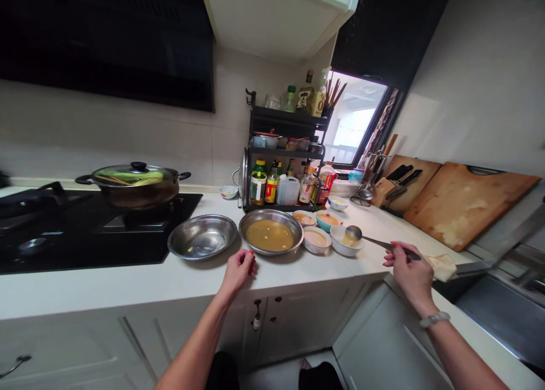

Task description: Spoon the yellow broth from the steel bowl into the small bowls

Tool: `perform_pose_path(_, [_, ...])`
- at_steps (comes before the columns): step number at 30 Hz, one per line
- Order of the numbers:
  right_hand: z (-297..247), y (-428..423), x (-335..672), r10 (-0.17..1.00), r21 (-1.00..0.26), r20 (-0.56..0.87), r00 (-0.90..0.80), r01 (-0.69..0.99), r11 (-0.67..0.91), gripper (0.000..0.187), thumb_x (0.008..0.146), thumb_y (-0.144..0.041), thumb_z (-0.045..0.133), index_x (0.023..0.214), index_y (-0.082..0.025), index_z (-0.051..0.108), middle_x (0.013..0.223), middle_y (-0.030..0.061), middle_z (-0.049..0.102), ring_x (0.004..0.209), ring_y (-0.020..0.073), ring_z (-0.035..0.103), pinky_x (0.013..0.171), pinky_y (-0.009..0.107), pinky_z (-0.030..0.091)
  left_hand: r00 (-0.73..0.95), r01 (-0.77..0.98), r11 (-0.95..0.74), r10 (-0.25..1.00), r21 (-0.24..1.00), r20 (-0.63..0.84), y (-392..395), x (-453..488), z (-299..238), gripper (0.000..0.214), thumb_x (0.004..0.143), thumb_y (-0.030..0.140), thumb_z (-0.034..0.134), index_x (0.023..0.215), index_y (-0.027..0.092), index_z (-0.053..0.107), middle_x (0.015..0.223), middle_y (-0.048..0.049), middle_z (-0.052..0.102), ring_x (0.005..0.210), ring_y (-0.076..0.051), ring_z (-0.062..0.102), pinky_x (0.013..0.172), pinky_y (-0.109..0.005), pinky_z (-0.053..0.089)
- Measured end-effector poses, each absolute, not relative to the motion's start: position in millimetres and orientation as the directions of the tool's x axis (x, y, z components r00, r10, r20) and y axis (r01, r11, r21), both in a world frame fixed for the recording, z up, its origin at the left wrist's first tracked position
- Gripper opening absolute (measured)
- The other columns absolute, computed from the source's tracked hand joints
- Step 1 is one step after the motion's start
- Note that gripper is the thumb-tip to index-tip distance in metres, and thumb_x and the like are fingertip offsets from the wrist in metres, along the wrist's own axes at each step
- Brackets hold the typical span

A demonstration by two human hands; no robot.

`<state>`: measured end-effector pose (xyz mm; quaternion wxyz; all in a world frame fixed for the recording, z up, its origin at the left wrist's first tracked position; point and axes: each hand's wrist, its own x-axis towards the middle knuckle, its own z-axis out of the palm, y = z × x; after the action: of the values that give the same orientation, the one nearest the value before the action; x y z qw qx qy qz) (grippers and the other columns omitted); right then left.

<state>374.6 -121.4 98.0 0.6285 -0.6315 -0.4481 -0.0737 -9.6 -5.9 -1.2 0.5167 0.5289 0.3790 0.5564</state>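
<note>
My right hand [409,273] is closed around the handle of a metal ladle [374,242]. The ladle's bowl hangs over a white bowl [346,249] with pale yellowish liquid in it. In front of a steel basin [243,243] of yellow-brown broth, my left hand [239,272] has its fingers curled, and nothing shows between them. Whether it touches the basin's rim I cannot tell. Three small bowls of orange-tinted liquid stand between basin and white bowl: a patterned one [316,242], a turquoise one [328,225] and another [304,217] behind.
A second steel basin [179,248], nearly bare inside, sits at left. Beyond it, a lidded pot [136,197] stands on the black stove [140,254]. A black rack [285,119] holds bottles behind the basins. Knives in a block [383,190] and cutting boards [472,208] lean at right.
</note>
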Motion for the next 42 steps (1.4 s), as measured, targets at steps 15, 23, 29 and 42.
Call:
perform_pose_path(15, [89.4, -94.1, 255.7, 0.647, -0.677, 0.716, 0.263, 0.488, 0.551, 0.025, 0.088, -0.041, 0.054, 0.094, -0.018, 0.062, 0.060, -0.0014, 0.058, 0.044, 0.0117, 0.055, 0.042, 0.025, 0.049, 0.101, -0.161, -0.183, 0.974, 0.970, 0.201, -6.9, -9.1, -0.4, 0.042, 0.074, 0.057, 0.058, 0.061, 0.017, 0.052, 0.049, 0.0040, 0.050, 0.042, -0.009, 0.047, 0.042, -0.021, 0.041])
perform_pose_path(23, [67.9, -60.8, 222.7, 0.762, -0.755, 0.608, 0.224, 0.460, 0.468, 0.032, 0.084, -0.046, 0.054, 0.091, -0.016, 0.064, 0.059, 0.0002, 0.059, 0.041, 0.0124, 0.054, 0.039, 0.026, 0.049, 0.094, -0.173, -0.167, 0.978, 0.971, 0.185, -7.6, -8.6, 1.6, 0.044, 0.073, 0.058, 0.059, 0.060, 0.017, 0.051, 0.049, 0.0031, 0.052, 0.041, -0.008, 0.046, 0.041, -0.020, 0.040])
perform_pose_path(29, [67.0, -53.4, 215.9, 0.805, -0.901, 0.432, 0.406, 0.229, 0.367, 0.041, 0.076, -0.055, 0.061, 0.086, -0.015, 0.059, 0.050, -0.0016, 0.059, 0.037, 0.0130, 0.054, 0.036, 0.024, 0.047, 0.104, -0.176, -0.176, 0.975, 0.969, 0.196, -4.7, -9.4, -3.8, 0.044, 0.074, 0.058, 0.058, 0.061, 0.016, 0.052, 0.051, 0.0027, 0.052, 0.042, -0.009, 0.047, 0.041, -0.020, 0.042])
perform_pose_path(42, [84.4, -57.0, 240.6, 0.778, -0.932, 0.267, 0.569, -0.054, 0.359, 0.026, 0.067, -0.039, 0.070, 0.076, -0.018, 0.057, 0.048, -0.0006, 0.061, 0.042, 0.0161, 0.057, 0.033, 0.023, 0.044, 0.106, -0.159, -0.174, 0.976, 0.972, 0.192, -7.7, -9.7, 0.3, 0.043, 0.075, 0.057, 0.058, 0.062, 0.017, 0.052, 0.050, 0.0029, 0.053, 0.042, -0.009, 0.048, 0.042, -0.021, 0.041])
